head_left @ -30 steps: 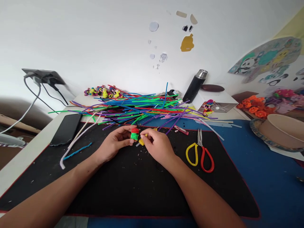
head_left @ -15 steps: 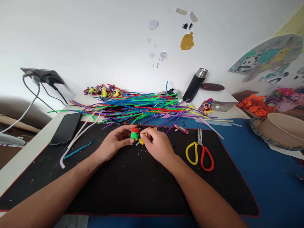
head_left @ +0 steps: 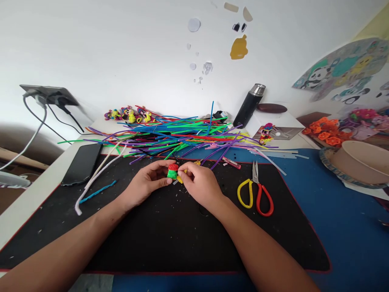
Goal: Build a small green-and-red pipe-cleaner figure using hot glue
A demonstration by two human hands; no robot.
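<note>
A small fuzzy red-and-green piece, red on top and green below, looks made of pipe cleaner. My left hand grips it between thumb and fingers above the black mat. At its right side, the pinched fingertips of my right hand come up against it; whatever they hold is hidden. Under my right hand lies a yellow object, mostly covered, with a translucent stick beside it. Scissors with one yellow and one red handle lie open to the right.
A heap of colourful pipe cleaners spreads along the back. At left are a phone and a twisted blue pipe cleaner. A black thermos, a small figure and a bowl stand at right.
My right fingertips have moved slightly left, closing the small gap to the red-and-green piece. My left hand keeps its hold. The view has shifted slightly.
</note>
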